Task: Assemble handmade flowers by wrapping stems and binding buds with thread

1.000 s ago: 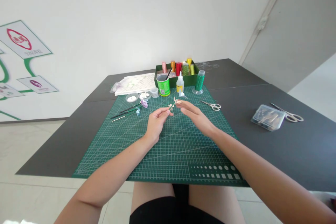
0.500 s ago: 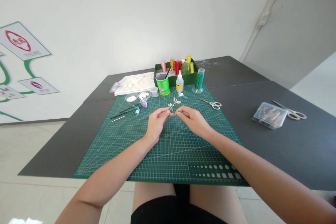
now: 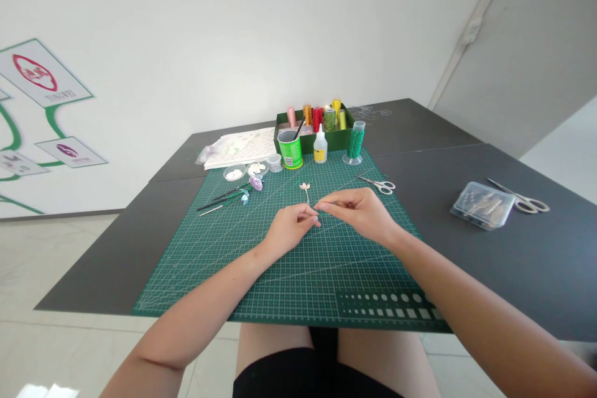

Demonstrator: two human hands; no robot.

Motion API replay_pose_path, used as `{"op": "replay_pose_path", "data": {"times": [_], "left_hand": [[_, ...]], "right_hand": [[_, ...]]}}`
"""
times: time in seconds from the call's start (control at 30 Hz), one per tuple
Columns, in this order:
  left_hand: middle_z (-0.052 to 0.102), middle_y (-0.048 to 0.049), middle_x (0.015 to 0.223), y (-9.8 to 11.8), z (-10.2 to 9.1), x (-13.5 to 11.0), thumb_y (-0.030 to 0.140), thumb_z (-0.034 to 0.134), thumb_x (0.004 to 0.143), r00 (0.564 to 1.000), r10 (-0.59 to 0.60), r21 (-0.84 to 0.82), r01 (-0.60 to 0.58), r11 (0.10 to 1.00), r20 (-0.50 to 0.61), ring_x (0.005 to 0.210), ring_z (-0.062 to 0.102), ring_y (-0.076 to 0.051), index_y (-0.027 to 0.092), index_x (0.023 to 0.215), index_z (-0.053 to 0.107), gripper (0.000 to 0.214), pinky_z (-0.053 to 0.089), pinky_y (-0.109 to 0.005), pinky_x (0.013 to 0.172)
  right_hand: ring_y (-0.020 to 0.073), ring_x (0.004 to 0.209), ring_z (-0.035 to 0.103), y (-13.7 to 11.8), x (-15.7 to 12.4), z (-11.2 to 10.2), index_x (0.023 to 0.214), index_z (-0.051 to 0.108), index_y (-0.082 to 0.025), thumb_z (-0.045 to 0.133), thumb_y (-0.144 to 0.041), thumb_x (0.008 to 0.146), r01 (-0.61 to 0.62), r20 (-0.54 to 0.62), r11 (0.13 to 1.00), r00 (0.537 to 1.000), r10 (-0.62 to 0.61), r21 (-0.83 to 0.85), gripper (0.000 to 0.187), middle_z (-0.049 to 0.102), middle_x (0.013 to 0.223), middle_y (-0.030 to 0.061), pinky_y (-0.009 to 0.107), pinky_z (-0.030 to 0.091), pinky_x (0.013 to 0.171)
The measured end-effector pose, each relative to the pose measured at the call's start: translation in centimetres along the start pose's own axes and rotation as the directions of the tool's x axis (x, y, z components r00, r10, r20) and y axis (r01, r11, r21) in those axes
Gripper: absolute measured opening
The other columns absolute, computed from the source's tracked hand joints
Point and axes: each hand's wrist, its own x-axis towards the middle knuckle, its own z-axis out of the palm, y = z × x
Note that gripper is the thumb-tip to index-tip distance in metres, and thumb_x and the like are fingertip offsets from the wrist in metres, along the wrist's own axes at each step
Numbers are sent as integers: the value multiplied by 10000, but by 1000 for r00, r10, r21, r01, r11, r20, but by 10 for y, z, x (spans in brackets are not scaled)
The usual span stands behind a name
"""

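A small pale pink flower on a thin stem stands up above the mat, its lower end running down to my fingertips. My left hand is closed around that stem, with thumb and fingers pinched together. Close beside it, my right hand pinches thumb against forefinger near the stem's lower end; whatever lies between those fingertips is too small to make out. Left of the hands, a purple flower and a light blue flower lie on dark green stems.
A green cutting mat covers the middle of the table. Behind my hands stand a green can, a glue bottle, a green thread spool and a box of spools. Scissors and a clear case lie rightward.
Both hands have turned, the left moving slightly right and lower. The flower piece stands more upright; the second pink part and green stem seen before no longer show.
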Motion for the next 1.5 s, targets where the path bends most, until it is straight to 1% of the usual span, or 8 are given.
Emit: {"op": "replay_pose_path", "data": {"times": [0.13, 0.3, 0.43, 0.73, 0.87, 1.03, 1.33, 1.5], "left_hand": [[795, -23, 838, 3, 4, -4, 205, 626, 858, 995, 5, 37, -9, 999, 99, 742, 707, -161, 180, 806, 708, 100, 497, -261, 716], [792, -35, 800, 2, 6, -5, 286, 605, 876, 985, 10, -36, -4, 999, 172, 562, 606, -135, 175, 823, 711, 162, 409, -246, 555], [789, -41, 764, -2, 5, -2, 300, 609, 854, 985, -26, -62, 37, 997, 171, 548, 594, -147, 182, 789, 721, 175, 391, -250, 544], [727, -22, 621, -3, 4, -2, 384, 604, 875, 991, 9, 10, -10, 1000, 134, 572, 610, -168, 190, 650, 733, 324, 416, -260, 576], [781, -30, 745, -4, 5, -1, 314, 605, 870, 986, -18, -31, 24, 999, 163, 641, 660, -173, 184, 778, 736, 207, 445, -267, 627], [795, -48, 804, -3, 7, -3, 296, 625, 869, 981, 15, -105, 5, 994, 193, 670, 686, -166, 178, 823, 711, 153, 458, -258, 630], [802, -48, 864, 11, 5, -13, 261, 643, 890, 966, 163, -73, -151, 986, 200, 746, 726, -171, 195, 852, 715, 105, 501, -267, 678], [800, -73, 873, 13, 4, -17, 303, 654, 900, 977, 210, -125, -203, 971, 44, 672, 701, -157, 181, 891, 703, 132, 484, -251, 611]], "right_hand": [[210, 750, 712, 3, 2, -4, 855, 837, -211, 704, -397, 837, -12, -83, 999, 996, 16, 40, 229, 802, 838, 57, 311, 546, 652], [240, 845, 742, 2, 4, -7, 872, 840, -246, 710, -424, 847, -13, -97, 999, 995, 17, 41, 222, 808, 893, 60, 372, 599, 773], [238, 928, 731, -3, 3, -7, 858, 842, -278, 723, -428, 845, 46, -6, 995, 999, -46, 85, 192, 800, 986, 51, 398, 591, 864], [217, 778, 753, -6, -3, -6, 903, 845, -232, 728, -438, 844, -105, 311, 976, 950, 42, 190, 244, 806, 805, 40, 346, 618, 744], [242, 863, 766, -5, 0, -7, 900, 842, -242, 744, -403, 821, -98, 97, 981, 992, 83, 165, 204, 817, 916, 41, 369, 626, 792], [276, 940, 762, 4, 6, -14, 848, 836, -229, 727, -397, 821, -106, -142, 992, 983, 115, 66, 202, 815, 933, 54, 422, 609, 880], [259, 841, 758, 27, 14, -34, 879, 841, -211, 714, -425, 811, -187, -62, 979, 981, 183, -75, 258, 806, 809, 56, 392, 589, 821], [254, 789, 753, 46, 18, -40, 873, 843, -197, 746, -429, 776, -270, 51, 961, 960, 274, -63, 270, 809, 834, 76, 366, 586, 741]]}}
